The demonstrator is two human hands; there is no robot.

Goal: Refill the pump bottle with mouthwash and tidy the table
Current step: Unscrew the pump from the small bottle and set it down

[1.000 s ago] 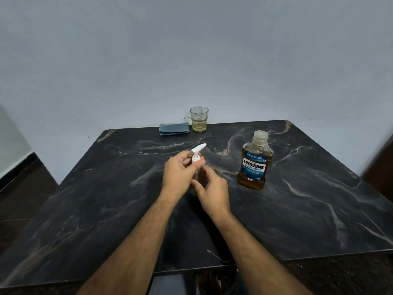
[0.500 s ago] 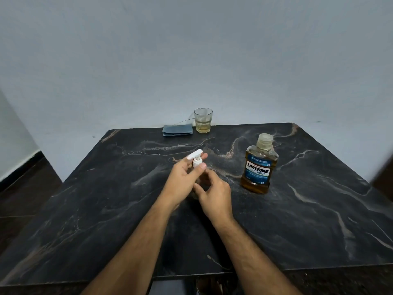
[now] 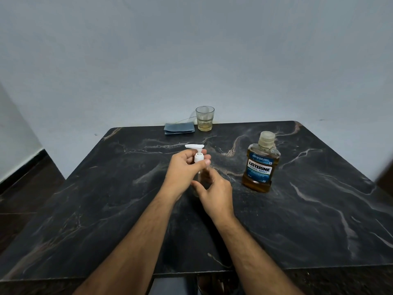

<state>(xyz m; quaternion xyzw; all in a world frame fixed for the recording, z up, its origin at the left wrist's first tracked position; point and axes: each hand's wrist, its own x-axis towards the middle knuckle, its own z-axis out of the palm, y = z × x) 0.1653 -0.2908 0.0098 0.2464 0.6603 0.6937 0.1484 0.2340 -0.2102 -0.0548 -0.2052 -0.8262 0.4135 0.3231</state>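
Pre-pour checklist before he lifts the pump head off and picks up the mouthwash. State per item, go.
1. Left hand grips pump collar: ok.
2. Right hand steadies pump bottle body: ok.
3. Pump unscrewed from bottle: cannot tell, hands hide the thread.
4. Mouthwash upright and beside the right hand: ok.
5. Mouthwash cap off for pouring: not ok, it is on.
6. Glass and cloth away from the work spot: ok.

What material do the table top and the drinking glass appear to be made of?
The table top looks like polished dark marble or an imitation: pale veins, soft sheen. The drinking glass seems clear glass; the wall and some yellowish liquid show through it.
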